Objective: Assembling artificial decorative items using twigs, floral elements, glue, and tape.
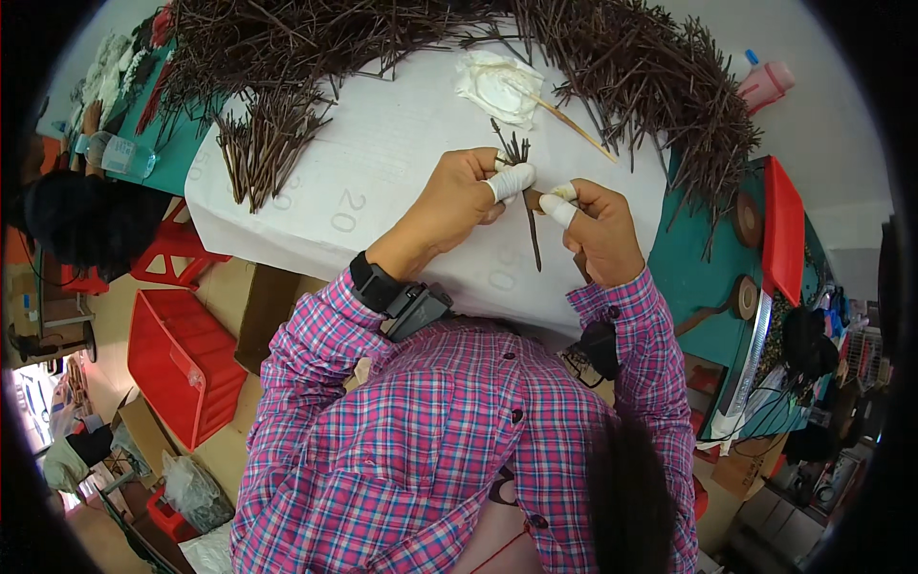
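Note:
My left hand (466, 194), closed in a pinch, grips a dark brown branching artificial twig (534, 239) over the white-covered table. Its forked tips rise above my fingers, and its single stem points down toward me. Close by on the right, my right hand (604, 230) is closed on a strip of brown tape (533, 199) that meets the stem. White wrapping covers some fingertips of both hands. Left of my hands lies a small bunch of finished-looking brown twigs (265, 153). Part of the tape is hidden behind my right fingers.
Large heaps of brown twigs (287, 38) line the table's far side. A white paste-smeared pad (497, 88) with a wooden stick (574, 129) lies ahead. Brown tape rolls (744, 297) and a red tray (783, 230) are at right. A red crate (182, 368) stands lower left.

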Motion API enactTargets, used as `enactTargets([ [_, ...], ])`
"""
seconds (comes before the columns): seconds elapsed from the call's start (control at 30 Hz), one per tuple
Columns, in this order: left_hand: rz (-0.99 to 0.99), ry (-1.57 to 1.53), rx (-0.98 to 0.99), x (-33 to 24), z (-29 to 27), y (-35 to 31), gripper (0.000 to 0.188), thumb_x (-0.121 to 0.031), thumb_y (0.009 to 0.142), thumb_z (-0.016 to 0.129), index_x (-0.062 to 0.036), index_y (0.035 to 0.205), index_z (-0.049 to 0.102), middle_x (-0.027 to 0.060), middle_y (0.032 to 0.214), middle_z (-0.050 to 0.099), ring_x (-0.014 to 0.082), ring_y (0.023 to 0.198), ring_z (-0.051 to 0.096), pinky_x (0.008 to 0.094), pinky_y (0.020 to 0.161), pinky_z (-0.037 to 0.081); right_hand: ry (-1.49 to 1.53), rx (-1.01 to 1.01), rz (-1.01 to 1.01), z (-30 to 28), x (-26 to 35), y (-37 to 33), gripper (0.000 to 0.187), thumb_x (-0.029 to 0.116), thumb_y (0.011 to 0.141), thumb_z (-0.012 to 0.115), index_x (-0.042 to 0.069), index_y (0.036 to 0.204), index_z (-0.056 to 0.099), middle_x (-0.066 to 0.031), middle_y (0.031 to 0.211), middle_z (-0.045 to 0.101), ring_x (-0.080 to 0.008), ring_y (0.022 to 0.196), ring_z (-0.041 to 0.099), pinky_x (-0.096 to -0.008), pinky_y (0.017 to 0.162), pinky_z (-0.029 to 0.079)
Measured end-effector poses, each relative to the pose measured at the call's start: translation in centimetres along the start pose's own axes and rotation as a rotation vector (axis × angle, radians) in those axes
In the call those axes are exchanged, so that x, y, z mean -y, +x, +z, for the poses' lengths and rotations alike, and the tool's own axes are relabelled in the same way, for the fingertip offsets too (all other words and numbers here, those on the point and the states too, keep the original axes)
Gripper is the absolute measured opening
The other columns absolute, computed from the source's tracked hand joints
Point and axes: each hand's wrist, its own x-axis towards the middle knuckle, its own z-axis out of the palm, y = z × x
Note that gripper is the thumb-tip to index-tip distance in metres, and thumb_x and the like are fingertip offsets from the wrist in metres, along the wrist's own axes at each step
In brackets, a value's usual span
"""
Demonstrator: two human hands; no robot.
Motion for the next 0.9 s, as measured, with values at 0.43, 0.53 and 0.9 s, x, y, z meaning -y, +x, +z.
enactTargets([
  [0.43,-0.011,-0.372,0.164,-0.1,0.2,-0.6,0.013,-0.011,0.083,0.056,-0.0021,0.092,0.056,0.0009,0.07,0.053,0.0036,0.048,0.037,0.0159,0.042,0.027,0.068,-0.01,-0.018,0.9,-0.9,0.2,0.013,0.008,0.083,0.053,-0.003,0.087,0.059,0.0035,0.062,0.05,-0.0006,0.043,0.034,-0.0153,0.039,0.027],
  [0.53,-0.035,-0.148,-0.03,0.6,0.5,-0.8,0.011,-0.01,0.082,0.057,-0.0026,0.09,0.057,-0.0006,0.066,0.051,0.0033,0.048,0.039,0.0158,0.041,0.027,-0.053,-0.07,-0.104,1.2,-1.1,0.2,0.014,0.009,0.083,0.053,-0.003,0.088,0.058,0.0042,0.06,0.049,-0.0007,0.043,0.034,-0.0156,0.039,0.026],
  [0.9,0.004,0.002,-0.073,0.2,0.7,-0.8,0.008,-0.01,0.082,0.056,-0.0029,0.083,0.058,-0.002,0.064,0.051,0.0026,0.048,0.04,0.0154,0.041,0.027,-0.056,-0.072,-0.06,0.4,-0.3,-0.1,0.012,0.006,0.081,0.055,-0.003,0.088,0.058,0.004,0.06,0.048,-0.0008,0.043,0.035,-0.0159,0.039,0.026],
])
